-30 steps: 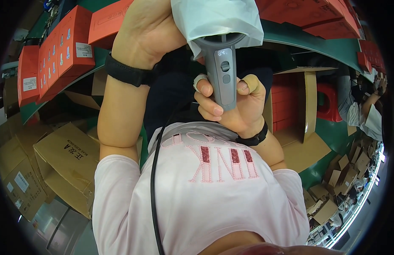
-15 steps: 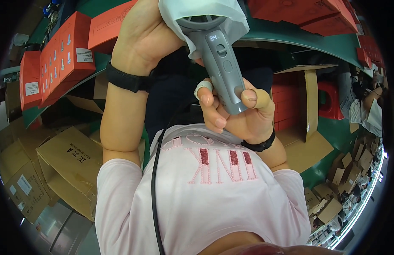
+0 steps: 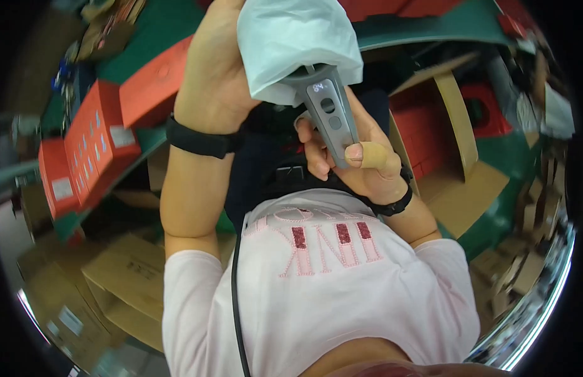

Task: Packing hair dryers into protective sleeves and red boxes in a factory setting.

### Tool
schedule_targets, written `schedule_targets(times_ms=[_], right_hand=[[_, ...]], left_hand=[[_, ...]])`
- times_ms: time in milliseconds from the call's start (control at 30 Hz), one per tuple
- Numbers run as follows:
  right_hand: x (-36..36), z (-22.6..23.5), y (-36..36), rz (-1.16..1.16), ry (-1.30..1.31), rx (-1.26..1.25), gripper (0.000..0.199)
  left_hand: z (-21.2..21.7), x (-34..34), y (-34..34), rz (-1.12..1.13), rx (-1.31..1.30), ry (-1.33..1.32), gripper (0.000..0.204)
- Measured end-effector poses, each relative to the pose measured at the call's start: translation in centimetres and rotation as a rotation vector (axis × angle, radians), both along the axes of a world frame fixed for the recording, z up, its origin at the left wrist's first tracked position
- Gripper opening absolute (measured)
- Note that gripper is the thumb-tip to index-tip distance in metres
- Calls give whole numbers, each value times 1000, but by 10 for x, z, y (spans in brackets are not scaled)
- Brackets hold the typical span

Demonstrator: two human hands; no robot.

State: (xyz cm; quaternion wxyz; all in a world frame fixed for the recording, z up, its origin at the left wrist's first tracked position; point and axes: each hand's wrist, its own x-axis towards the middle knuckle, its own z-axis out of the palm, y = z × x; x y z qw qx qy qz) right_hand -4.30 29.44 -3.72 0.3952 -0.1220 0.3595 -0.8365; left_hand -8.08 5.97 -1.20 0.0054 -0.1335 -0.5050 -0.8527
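Here, slippage is the main risk: the right hand [image 3: 357,166] grips only the lower handle of the grey handheld tool [image 3: 329,116], thumb along its side. The left hand [image 3: 219,69] is closed on the white cloth [image 3: 294,41] covering the tool's head, directly above.

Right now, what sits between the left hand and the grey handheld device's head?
In the head view, a white cloth or bag covers the grey handheld device at its head, under the left hand. The right hand grips the handle.
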Motion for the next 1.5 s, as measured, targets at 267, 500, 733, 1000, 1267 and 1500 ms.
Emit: schedule_targets(times_ms=[267, 500, 733, 1000, 1267, 1500], right_hand=[[-4, 8, 94, -413, 143, 42, 85], [12, 8, 143, -634, 212, 30, 83], [1, 8, 168, -779, 256, 29, 82], [-28, 13, 200, -980, 144, 114, 53], [-96, -5, 253, -894, -29, 88, 28], [-249, -9, 342, -1063, -13, 438, 30]], left_hand=[[26, -62, 125, -478, 361, -294, 39], [21, -92, 187, -614, 26, -5, 34], [25, -121, 240, -950, 462, -396, 35], [33, -125, 329, -523, 421, -486, 58], [-18, -171, 349, -415, 315, -529, 63], [-62, -210, 314, 37, -720, 297, 65]])
